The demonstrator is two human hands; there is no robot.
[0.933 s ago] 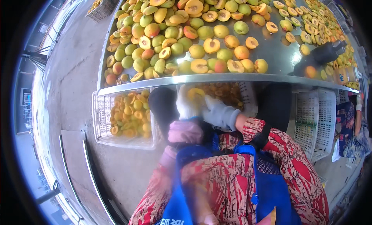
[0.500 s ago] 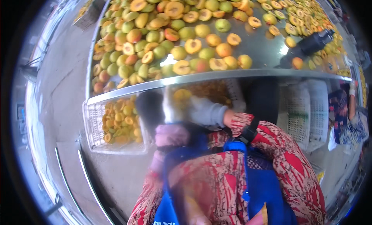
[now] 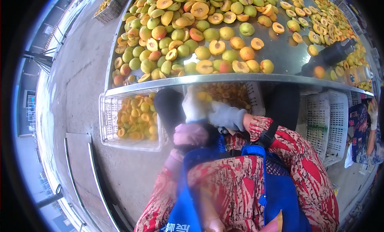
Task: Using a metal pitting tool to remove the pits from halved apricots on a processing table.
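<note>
My right hand (image 3: 199,108), in a pale grey glove, is just below the metal table's front edge (image 3: 240,77) and closed around a yellow peach piece (image 3: 204,97). My left hand (image 3: 190,134), in a pink glove, sits close beneath it against my blue apron. It is curled and blurred, so I cannot tell whether it holds anything. Whole and halved peaches (image 3: 188,36) cover the tabletop above both hands.
A white crate (image 3: 107,124) of peach halves stands on the concrete floor at the left, and another crate (image 3: 256,97) sits under the table. Stacked empty white crates (image 3: 328,124) are on the right. Another worker's dark-gloved hand (image 3: 334,53) rests on the table, and a person (image 3: 366,132) stands at far right.
The view swayed left and back. Both my hands stay together under the table edge, the right one still on the peach piece.
</note>
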